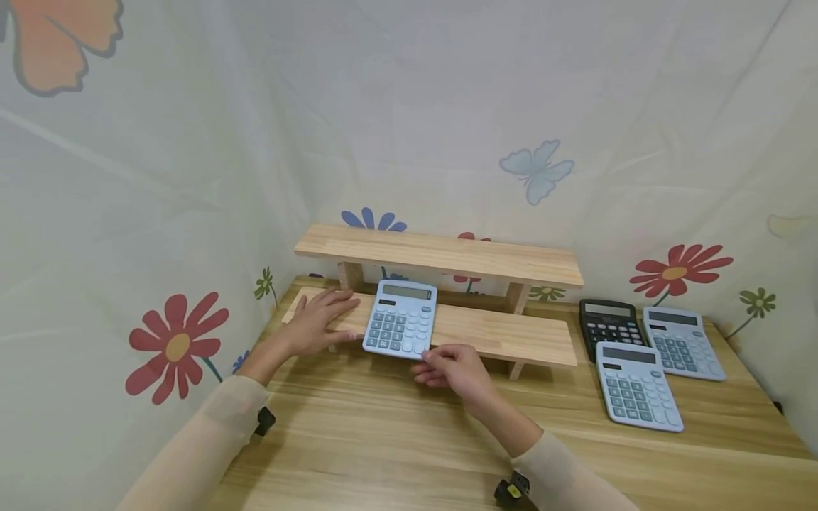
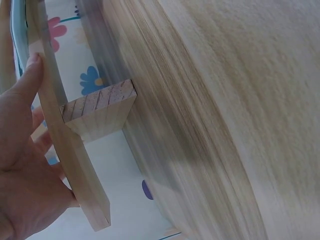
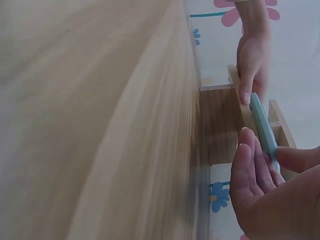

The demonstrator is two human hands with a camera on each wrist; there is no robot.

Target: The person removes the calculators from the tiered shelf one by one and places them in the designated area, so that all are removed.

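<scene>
A light blue calculator [image 1: 401,319] leans with its far part over the lower board [image 1: 505,332] of a two-tier wooden shelf, its keys facing up. My right hand [image 1: 456,372] pinches its near right corner, thumb on top and fingers underneath. The right wrist view shows that calculator [image 3: 264,127] edge-on beside the thumb. To its left, my left hand [image 1: 319,323] rests on the lower board with fingers extended and the thumb close to the calculator's left edge. In the left wrist view the thumb [image 2: 29,80] lies along the board's front edge.
At the right of the table [image 1: 358,440] lie a black calculator [image 1: 607,323] and two more light blue calculators, one behind [image 1: 686,344] and one in front [image 1: 639,387]. The upper shelf board [image 1: 441,253] overhangs the lower one at the back. Flower-printed cloth encloses the table.
</scene>
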